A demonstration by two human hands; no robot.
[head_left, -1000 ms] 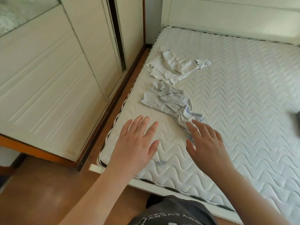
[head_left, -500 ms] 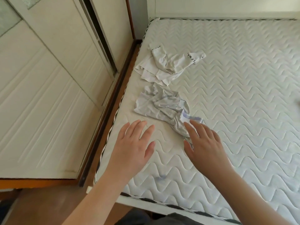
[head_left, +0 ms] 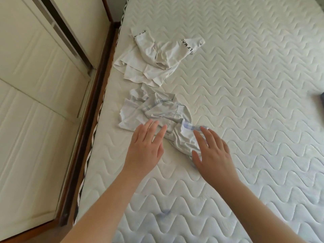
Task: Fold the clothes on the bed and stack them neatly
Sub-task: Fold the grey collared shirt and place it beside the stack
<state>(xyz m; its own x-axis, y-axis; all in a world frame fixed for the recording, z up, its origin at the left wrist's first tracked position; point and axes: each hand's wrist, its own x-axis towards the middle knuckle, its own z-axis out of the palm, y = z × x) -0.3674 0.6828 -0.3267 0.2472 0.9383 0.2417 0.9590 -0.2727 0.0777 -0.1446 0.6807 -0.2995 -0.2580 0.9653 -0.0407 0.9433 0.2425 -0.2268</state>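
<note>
Both hands are reaching with fingers straight, grasping nothing: left hand (head_left: 145,151) and right hand (head_left: 213,156) at a crumpled pale-blue garment (head_left: 157,118) mid-frame on the mattress (head_left: 254,102). Above it, a white lettered garment (head_left: 157,58) is lying rumpled. Nothing looks folded or stacked yet.

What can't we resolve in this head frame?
- Crumpled pale blue-grey garment, head view: near end is under the right hand; contact unclear.
- Left hand: fingertips overlap the garment; touching or hovering unclear.
- Crumpled white garment with black lettering: letters too small and folded to read.
- Dark object: cut by the right edge.
</note>
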